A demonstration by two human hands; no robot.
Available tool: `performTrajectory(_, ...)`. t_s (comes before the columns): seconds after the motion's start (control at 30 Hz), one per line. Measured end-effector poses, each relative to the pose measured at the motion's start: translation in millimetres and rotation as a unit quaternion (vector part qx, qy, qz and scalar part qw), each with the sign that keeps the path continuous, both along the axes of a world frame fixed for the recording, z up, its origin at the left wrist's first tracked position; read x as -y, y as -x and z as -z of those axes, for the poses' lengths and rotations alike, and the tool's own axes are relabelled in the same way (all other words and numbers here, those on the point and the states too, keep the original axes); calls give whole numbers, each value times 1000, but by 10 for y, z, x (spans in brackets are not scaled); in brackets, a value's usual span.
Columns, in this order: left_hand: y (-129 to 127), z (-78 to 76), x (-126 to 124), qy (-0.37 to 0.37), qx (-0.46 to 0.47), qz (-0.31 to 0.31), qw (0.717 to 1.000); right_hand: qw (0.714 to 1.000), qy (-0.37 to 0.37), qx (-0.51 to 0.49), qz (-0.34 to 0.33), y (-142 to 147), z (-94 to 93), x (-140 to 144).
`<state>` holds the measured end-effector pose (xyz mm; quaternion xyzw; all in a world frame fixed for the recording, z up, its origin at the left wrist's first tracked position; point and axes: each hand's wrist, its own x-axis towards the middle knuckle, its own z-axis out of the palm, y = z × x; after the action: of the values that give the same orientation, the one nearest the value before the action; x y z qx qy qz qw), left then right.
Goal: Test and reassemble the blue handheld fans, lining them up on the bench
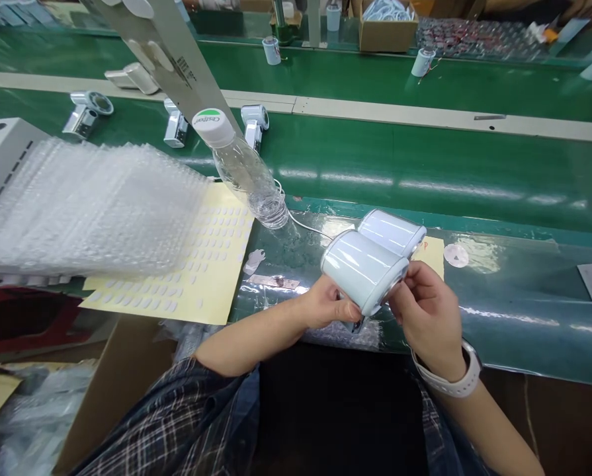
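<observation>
Green conveyor bench [424, 172], both hands' grip, left hand [328, 304], right hand [427, 304], clamped on white device [370, 261], long axis upper-right

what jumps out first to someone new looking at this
At centre, both hands, left hand and right hand, hold a glossy white device above the bench. At left a stack of bubble wrap bags lies beside a yellow sticker sheet, with a clear bottle leaning over it.

Glossy white cylindrical plastic device [372, 261]; dark green conveyor belt [424, 165]; pale yellow paper sheet [201, 264] dotted white; clear bottle's cap [212, 125] white, perhaps green-printed; plaid sleeves [186, 416].
</observation>
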<state>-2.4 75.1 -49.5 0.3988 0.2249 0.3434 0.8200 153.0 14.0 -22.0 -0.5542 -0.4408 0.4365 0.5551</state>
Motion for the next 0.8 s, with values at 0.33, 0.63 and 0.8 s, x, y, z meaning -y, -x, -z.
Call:
performTrajectory(0.33, -78, 115, -3, -59, 81, 35, 994, 1000, 12, -14, 5, 37, -74, 20)
performTrajectory(0.63, 7, -25, 5, -96, -24, 27, 995, 997, -5, 82, 16, 31, 70, 59)
performTrajectory(0.8, -23, 109, 23, -103, 22, 9, 994, 999, -19, 48, 15, 30, 91, 45)
